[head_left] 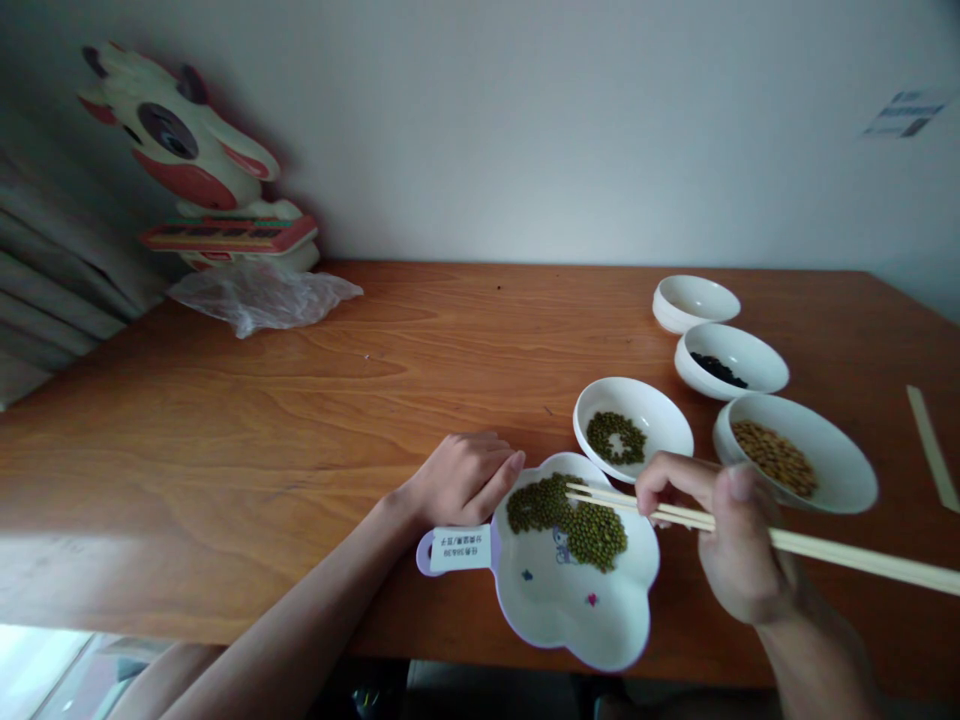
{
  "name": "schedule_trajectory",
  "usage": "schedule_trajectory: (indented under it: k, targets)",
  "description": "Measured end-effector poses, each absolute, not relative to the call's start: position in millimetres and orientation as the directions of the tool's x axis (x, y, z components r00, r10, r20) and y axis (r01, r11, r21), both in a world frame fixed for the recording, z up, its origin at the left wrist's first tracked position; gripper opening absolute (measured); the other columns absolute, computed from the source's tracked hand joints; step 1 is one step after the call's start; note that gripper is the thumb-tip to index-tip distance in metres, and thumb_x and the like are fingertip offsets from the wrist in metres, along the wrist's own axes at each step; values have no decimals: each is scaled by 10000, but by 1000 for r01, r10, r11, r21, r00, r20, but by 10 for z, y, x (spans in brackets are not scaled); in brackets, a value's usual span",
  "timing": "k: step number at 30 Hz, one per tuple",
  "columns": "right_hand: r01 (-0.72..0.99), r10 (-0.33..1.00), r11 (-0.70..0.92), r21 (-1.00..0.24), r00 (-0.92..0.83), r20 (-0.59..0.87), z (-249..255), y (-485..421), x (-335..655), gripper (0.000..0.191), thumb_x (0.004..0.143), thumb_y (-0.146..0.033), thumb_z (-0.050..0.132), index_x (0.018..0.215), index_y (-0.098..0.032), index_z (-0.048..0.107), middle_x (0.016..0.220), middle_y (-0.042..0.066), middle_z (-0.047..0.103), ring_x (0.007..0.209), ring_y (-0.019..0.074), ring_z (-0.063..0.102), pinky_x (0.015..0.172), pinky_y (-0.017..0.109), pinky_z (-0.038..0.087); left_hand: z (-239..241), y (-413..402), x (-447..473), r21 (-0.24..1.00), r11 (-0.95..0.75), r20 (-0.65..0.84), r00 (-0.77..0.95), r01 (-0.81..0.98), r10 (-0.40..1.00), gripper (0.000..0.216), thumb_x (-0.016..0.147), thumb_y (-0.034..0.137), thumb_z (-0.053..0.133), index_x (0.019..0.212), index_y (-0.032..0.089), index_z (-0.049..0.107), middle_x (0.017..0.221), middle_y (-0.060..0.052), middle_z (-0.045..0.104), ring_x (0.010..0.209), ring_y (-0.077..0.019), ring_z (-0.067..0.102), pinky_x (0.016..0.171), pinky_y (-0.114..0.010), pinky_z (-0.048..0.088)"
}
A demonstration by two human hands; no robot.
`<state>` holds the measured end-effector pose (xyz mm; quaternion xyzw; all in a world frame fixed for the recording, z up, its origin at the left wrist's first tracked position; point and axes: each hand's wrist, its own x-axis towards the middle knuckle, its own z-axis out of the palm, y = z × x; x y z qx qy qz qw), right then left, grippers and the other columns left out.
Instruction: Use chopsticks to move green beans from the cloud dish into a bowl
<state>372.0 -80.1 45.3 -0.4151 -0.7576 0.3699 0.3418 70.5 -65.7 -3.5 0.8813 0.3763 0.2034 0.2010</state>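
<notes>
In my right hand (750, 540) is a pair of pale wooden chopsticks (847, 555), gripped between thumb and fingers. Their tips touch the green mung beans (592, 530) lying in a white flower-shaped dish (555, 620) with a purple rim. A labelled handle (460, 550) sticks out from the dish's left side. My left hand (469, 475) rests on the table with its fingers curled in, its thumb close against the dish's upper left rim. Just behind the dish, a white bowl (664, 430) holds more mung beans.
Tan beans fill part of a white bowl (840, 465) at right. Behind it stand a bowl with black beans (761, 365) and another white bowl (694, 298). A pale strip (932, 447) lies far right. A plastic bag (266, 298) and cow-shaped toy keyboard (232, 232) sit back left.
</notes>
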Motion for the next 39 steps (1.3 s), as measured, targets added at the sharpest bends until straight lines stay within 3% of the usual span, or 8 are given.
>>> schedule_trajectory:
  k: [8, 16, 23, 39]
  targets:
    - [381, 901, 398, -835, -335, 276, 471, -794, 3672, 822, 1084, -675, 105, 644, -229, 638, 555, 36, 624, 520, 183, 586, 512, 321, 399, -55, -647, 707, 512, -635, 197, 640, 579, 743, 458, 1146, 333, 239, 756, 207, 444, 741, -24, 567, 671, -170, 487, 697, -332, 399]
    - [324, 915, 308, -894, -358, 186, 449, -803, 3772, 839, 1025, -777, 74, 672, -239, 612, 596, 36, 581, 584, 202, 545, 558, 336, 402, -49, -652, 709, 503, -635, 192, 640, 586, 744, 469, 1147, 338, 241, 753, 206, 459, 744, -29, 579, 675, -170, 503, 696, -340, 417]
    - [320, 916, 247, -915, -384, 113, 377, -800, 3786, 813, 1045, -742, 74, 712, -239, 619, 609, 34, 566, 594, 207, 534, 580, 355, 387, -36, -653, 709, 502, -638, 198, 640, 584, 742, 476, 1145, 330, 243, 752, 203, 480, 737, -29, 578, 664, -166, 498, 682, -336, 423]
    - [324, 906, 274, -905, -404, 130, 361, -805, 3759, 795, 1055, -720, 63, 739, -236, 609, 648, 30, 583, 603, 201, 552, 581, 353, 387, -29, -650, 721, 507, -644, 219, 637, 573, 739, 479, 1146, 330, 242, 738, 206, 461, 718, -29, 580, 654, -166, 494, 665, -334, 398]
